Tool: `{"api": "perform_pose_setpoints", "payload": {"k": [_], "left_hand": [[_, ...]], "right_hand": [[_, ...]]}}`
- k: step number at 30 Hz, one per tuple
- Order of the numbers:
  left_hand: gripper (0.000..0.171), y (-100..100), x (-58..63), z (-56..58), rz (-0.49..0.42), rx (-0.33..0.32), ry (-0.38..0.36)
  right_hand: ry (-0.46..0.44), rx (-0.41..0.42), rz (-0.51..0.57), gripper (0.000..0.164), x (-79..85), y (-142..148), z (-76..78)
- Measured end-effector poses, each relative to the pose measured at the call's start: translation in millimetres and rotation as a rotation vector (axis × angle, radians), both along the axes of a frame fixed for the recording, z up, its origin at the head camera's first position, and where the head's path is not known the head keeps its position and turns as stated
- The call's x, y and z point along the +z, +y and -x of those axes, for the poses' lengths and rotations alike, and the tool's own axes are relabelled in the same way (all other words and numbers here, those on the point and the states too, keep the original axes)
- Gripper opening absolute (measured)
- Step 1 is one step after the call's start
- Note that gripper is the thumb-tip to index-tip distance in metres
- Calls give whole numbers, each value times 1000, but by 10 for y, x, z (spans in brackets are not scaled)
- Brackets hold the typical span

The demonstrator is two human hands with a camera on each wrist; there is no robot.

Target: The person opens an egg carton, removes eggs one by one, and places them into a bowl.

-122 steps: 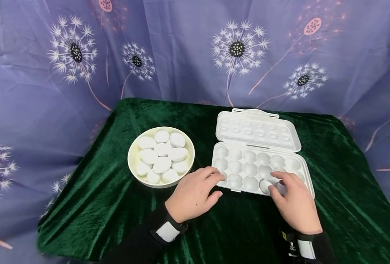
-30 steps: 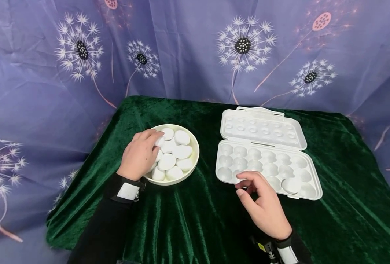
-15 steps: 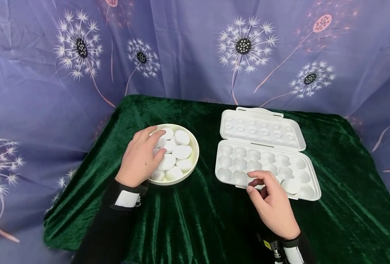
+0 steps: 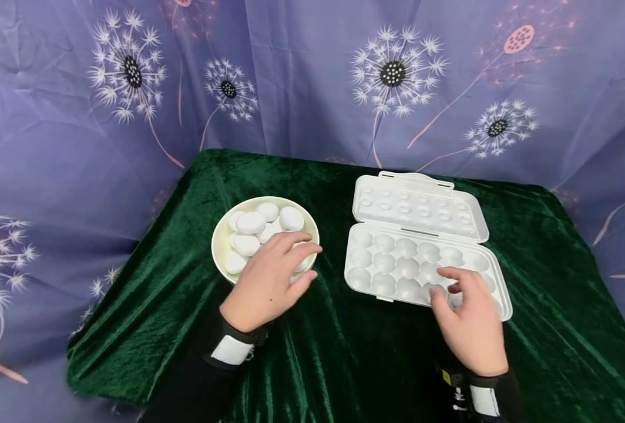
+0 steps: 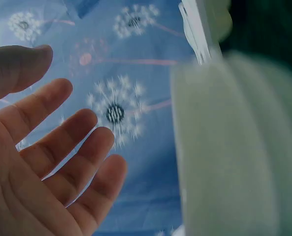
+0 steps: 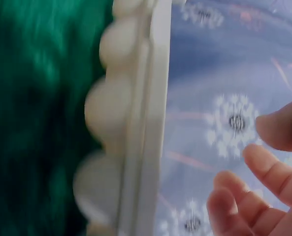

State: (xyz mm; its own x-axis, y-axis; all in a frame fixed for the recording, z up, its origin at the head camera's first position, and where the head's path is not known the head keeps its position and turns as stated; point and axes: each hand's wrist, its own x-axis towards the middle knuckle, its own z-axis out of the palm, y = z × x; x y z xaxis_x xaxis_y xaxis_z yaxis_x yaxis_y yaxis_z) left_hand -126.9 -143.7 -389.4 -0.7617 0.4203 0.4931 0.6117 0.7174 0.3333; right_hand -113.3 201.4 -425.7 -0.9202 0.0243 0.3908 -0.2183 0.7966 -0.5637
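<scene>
White eggs (image 4: 251,222) fill a cream bowl (image 4: 218,252) on the left in the head view. My left hand (image 4: 270,285) spreads over the bowl's front right, hiding some eggs. Its fingers are loosely extended, and the left wrist view has nothing in that palm, with the bowl's side (image 5: 224,152) beside it. At right lies a white plastic egg box (image 4: 383,261), its lid (image 4: 418,208) laid back. Over the box's front right cups is my right hand (image 4: 471,323), fingers loosely bent and holding nothing in the right wrist view. It covers the spot where an egg sat.
A dark green velvet cloth (image 4: 339,352) covers the table under bowl and box. Behind it hangs a purple curtain (image 4: 302,88) with dandelion prints. A gap of cloth separates the bowl from the egg box.
My left hand has moved from the bowl's left side to its front right, uncovering eggs at the left. My right hand has shifted right along the box, over the egg seen there earlier.
</scene>
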Motion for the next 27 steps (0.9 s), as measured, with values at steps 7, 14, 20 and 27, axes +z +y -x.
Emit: {"api": "perform_pose_setpoints", "payload": {"k": [7, 14, 20, 27], "left_hand": [[34, 284, -73, -79, -5, -104, -54], [33, 423, -143, -102, -17, -151, -67], [31, 436, -169, -137, 5, -151, -98], [33, 418, -166, -143, 12, -149, -116]], "right_hand": [[-121, -218, -68, 38, 3, 348, 25], [-310, -224, -124, 42, -87, 498, 73], [-361, -140, -193, 42, -157, 474, 111], [-304, -154, -194, 38, -158, 478, 99]]}}
